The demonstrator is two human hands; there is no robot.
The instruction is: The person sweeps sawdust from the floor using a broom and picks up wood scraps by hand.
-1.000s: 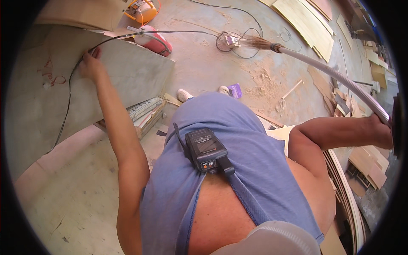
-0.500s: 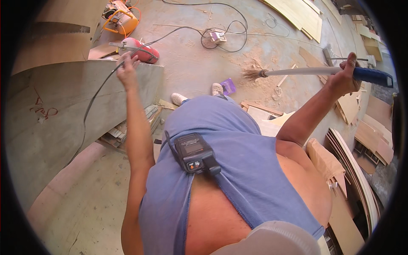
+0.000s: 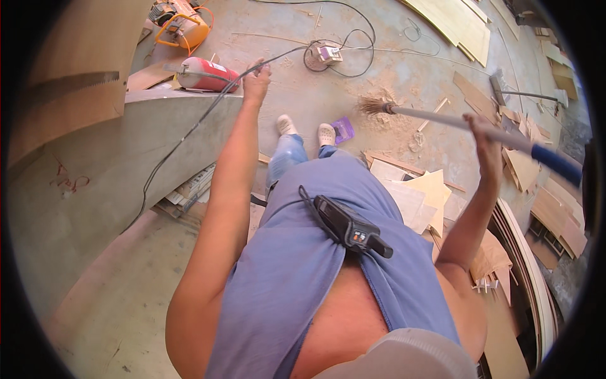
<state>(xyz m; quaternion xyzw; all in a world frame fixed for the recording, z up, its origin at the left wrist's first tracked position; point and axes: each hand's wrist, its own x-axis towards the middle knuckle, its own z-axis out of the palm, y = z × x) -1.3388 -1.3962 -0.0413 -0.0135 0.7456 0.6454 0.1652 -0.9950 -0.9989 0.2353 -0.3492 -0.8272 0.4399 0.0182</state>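
Observation:
My left hand point(image 3: 256, 82) is closed around a dark cable point(image 3: 197, 129), lifted in front of a red fire extinguisher point(image 3: 207, 74). From there the cable runs on to a small box-shaped socket block point(image 3: 327, 54) on the floor. My right hand point(image 3: 487, 142) grips the pale pole of a broom point(image 3: 435, 117), below its blue end sleeve point(image 3: 557, 163). The broom's brown bristles point(image 3: 376, 106) are down at a patch of sawdust point(image 3: 398, 129). A black handheld device point(image 3: 347, 224) with a strap lies against my blue shirt.
A concrete ledge point(image 3: 136, 151) stands at left, with a handsaw point(image 3: 76, 88) by a wooden panel. An orange air compressor point(image 3: 183, 26) sits beyond. Wood offcuts point(image 3: 410, 189) lie near my feet, beside a purple packet point(image 3: 343, 129). Plywood sheets point(image 3: 454, 25) rest far right.
My left hand has moved right with the cable. My right hand has shifted left along the pole, away from the blue sleeve, and the broom's handle end now slants nearer to me.

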